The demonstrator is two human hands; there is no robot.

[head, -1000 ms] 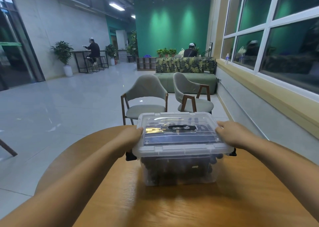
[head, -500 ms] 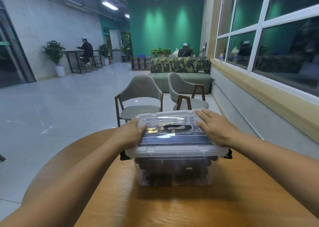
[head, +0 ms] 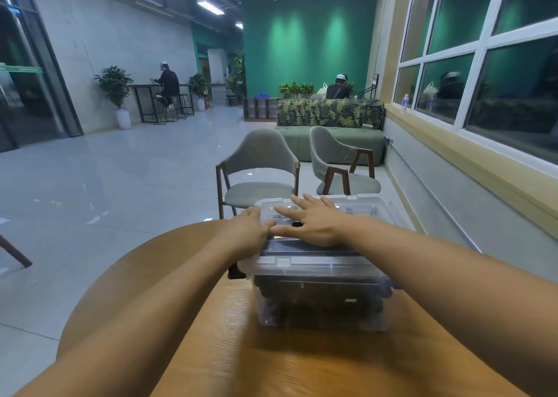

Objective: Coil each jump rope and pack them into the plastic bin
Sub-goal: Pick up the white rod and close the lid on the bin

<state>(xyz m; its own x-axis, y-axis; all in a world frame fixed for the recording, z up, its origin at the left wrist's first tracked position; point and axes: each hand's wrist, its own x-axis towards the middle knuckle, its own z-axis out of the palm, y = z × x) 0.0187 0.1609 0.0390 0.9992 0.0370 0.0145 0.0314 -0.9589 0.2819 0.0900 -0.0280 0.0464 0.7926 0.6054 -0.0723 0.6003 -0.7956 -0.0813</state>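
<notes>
Right hand [head: 314, 226] farther left across bin lid [head: 359, 207]; sticker [head: 350, 300] apparently illegible.

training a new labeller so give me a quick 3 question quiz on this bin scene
1. True or false: the lid is on the plastic bin.
2. The right hand is: A) flat on the lid, B) curled in a fist, C) inside the bin.
3. Fill in: the left hand is at the lid's ____ edge.
Key: 1 true; 2 A; 3 left.
</notes>
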